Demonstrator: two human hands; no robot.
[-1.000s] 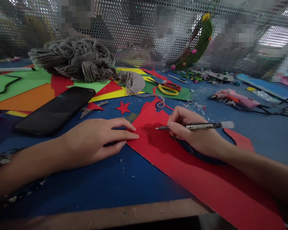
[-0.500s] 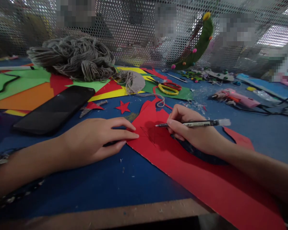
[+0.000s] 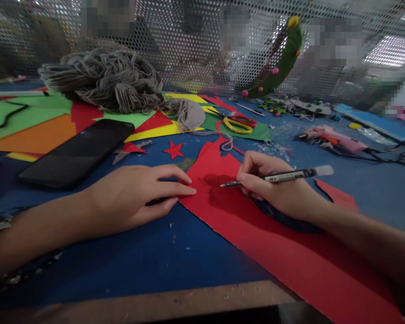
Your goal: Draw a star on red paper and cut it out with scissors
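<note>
My right hand (image 3: 273,182) grips a pen (image 3: 286,176) with a clear end and a pale label on its barrel. The pen's tip is at a sheet of red paper (image 3: 256,225), beside thin dark lines that form part of a pointed figure. Fingertips of my left hand (image 3: 145,193) rest on the paper's left edge, the fingers stretched out and apart. Beyond that hand lies a small red paper star (image 3: 173,150). The red sheet runs from mid-table past the near edge at lower right.
A black phone (image 3: 77,153) lies at left, before a heap of grey yarn (image 3: 104,81) on coloured paper. Scissors (image 3: 238,125) with yellow and red handles lie behind the red sheet. A pink glue gun (image 3: 334,138) with a cord is at right. Perforated mesh (image 3: 189,49) stands behind.
The pen tip has moved slightly down and toward me, and a short dark line now shows above it. My right hand has shifted a little right; my left hand has stayed put.
</note>
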